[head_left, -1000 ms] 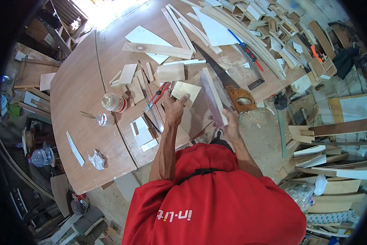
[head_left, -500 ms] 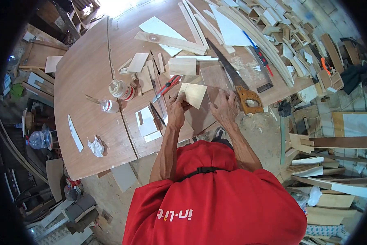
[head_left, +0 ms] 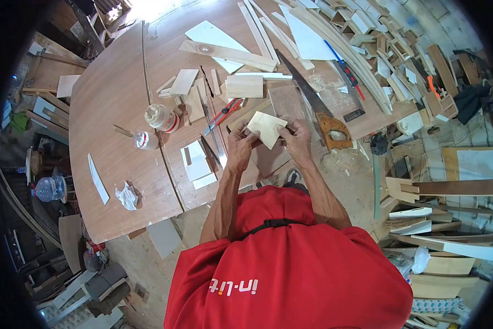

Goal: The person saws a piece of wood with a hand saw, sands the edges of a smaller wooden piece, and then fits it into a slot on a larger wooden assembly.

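Observation:
A small pale wooden piece [head_left: 267, 129] is held between both hands above the front edge of the table. My left hand [head_left: 240, 145] grips its left corner, thumb on top. On the right side, my right hand [head_left: 298, 140] pinches the edge with its thumb on top. Beneath the hands lies a flat brown board [head_left: 269, 160]. A red cutter [head_left: 223, 116] rests on the table to the left of the piece, and a handsaw [head_left: 334, 131] with a wooden handle lies to the right.
On the table [head_left: 106, 93] stand a glue bottle [head_left: 162, 118] and a white jar [head_left: 145, 140] with sticks. Crumpled paper [head_left: 127, 196] lies at the front left. A wooden block [head_left: 244, 86], long strips and a square [head_left: 354, 115] lie farther off.
My right hand has moved left and up and taken hold of the pale piece's right side. The piece has turned and shifted slightly right in my left hand.

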`<action>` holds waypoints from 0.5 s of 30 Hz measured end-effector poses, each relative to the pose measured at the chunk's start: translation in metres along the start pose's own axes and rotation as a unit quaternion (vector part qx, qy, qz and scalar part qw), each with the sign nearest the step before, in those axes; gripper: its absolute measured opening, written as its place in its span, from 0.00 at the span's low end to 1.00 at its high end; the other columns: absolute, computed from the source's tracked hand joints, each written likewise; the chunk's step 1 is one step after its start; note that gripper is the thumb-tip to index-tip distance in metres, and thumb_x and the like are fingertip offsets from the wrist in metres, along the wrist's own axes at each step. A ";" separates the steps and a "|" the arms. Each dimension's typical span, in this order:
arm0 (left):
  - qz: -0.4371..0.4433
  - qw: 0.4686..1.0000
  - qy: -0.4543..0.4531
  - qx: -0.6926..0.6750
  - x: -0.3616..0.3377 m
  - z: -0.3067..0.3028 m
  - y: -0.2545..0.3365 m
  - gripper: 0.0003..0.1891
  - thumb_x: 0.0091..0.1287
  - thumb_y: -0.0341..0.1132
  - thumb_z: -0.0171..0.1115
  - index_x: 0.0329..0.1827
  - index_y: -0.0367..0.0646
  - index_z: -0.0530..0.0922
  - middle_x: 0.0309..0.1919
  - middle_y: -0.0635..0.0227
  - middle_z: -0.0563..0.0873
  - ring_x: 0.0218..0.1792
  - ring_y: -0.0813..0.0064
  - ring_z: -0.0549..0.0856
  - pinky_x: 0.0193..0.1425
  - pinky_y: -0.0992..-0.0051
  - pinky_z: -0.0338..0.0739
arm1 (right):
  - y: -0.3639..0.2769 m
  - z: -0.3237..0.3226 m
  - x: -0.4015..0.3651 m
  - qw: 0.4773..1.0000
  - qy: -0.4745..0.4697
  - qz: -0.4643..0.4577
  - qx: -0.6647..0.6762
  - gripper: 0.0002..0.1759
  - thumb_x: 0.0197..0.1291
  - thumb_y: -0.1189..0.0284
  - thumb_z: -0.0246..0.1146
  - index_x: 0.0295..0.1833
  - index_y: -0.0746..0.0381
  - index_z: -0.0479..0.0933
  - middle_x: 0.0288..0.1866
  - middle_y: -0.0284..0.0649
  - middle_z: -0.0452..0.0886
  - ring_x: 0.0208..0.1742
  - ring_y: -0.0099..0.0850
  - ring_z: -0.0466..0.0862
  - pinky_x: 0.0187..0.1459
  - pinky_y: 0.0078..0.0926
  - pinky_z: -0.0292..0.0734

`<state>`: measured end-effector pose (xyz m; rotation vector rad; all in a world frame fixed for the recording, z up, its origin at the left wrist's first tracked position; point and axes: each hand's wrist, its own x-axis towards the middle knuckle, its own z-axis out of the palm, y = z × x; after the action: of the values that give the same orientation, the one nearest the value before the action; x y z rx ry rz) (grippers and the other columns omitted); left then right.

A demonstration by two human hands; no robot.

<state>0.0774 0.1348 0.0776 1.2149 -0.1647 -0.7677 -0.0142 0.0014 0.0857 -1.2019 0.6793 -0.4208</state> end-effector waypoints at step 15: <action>0.025 0.997 0.068 0.031 -0.015 -0.020 -0.004 0.15 0.65 0.23 0.57 0.54 0.37 0.80 0.39 0.69 0.86 0.35 0.82 0.83 0.40 0.79 0.78 | 0.018 0.011 -0.022 0.991 -0.071 0.098 -0.064 0.13 0.66 0.65 0.61 0.45 0.65 0.78 0.32 0.37 0.83 0.28 0.21 0.81 0.27 0.17 0.74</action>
<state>0.0748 0.1591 0.0701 1.3134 -0.1075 -0.6390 -0.0240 0.0286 0.0761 -1.2601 0.7018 -0.1266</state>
